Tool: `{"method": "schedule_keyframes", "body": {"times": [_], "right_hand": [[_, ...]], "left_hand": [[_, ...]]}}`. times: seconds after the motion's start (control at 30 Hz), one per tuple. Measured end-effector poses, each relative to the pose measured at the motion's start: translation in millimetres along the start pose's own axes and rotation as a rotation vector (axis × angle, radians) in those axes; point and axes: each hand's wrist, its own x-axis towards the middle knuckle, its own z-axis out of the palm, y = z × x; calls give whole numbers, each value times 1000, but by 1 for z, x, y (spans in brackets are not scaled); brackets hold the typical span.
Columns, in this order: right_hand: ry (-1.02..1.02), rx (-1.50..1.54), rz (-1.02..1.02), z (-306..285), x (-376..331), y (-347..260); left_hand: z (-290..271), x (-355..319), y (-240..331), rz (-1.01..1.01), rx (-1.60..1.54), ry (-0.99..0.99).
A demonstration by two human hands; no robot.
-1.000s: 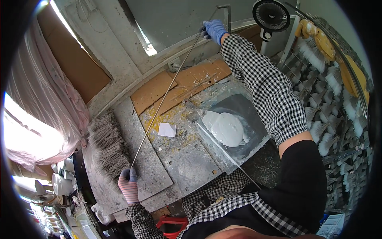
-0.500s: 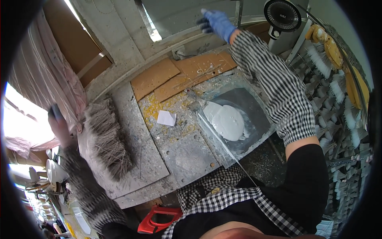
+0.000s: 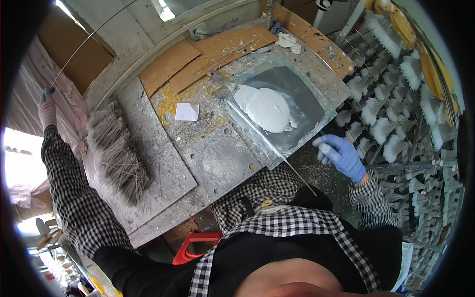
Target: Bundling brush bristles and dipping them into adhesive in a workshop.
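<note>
- Tray (image 3: 316,96) of grey metal as landmark: it lies tilted on the spattered counter (image 3: 217,153), with a mound of white paste (image 3: 264,106) toward its left half.
- Left hand (image 3: 48,110), in a pinkish glove, is raised far left of the tray, its grip closed around the lower end of a long thin wire (image 3: 81,47) that arcs up and rightward above the counter.
- Right hand (image 3: 342,154), in a blue glove, hovers just off the tray's lower right corner, fingers loosely curled; I cannot tell whether its grip holds anything.
- Bundle of grey wires (image 3: 118,153) lies on a slab well left of the tray.
- Small white paper square (image 3: 187,112) sits between bundle and tray.
- White tufted brushes (image 3: 391,133) fill racks right of the tray.
- Red stool (image 3: 195,245) shows below the tray, under the counter edge.
</note>
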Motion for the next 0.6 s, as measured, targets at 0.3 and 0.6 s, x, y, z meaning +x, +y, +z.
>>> {"method": "schedule_keyframes", "body": {"times": [0.3,0.6], "right_hand": [[239,-277,-59,36,-39,51],[30,-216,47,82,-38,92]], "left_hand": [[31,-62,32,-326,-880,155],[71,-385,318,194,-574,-273]]}}
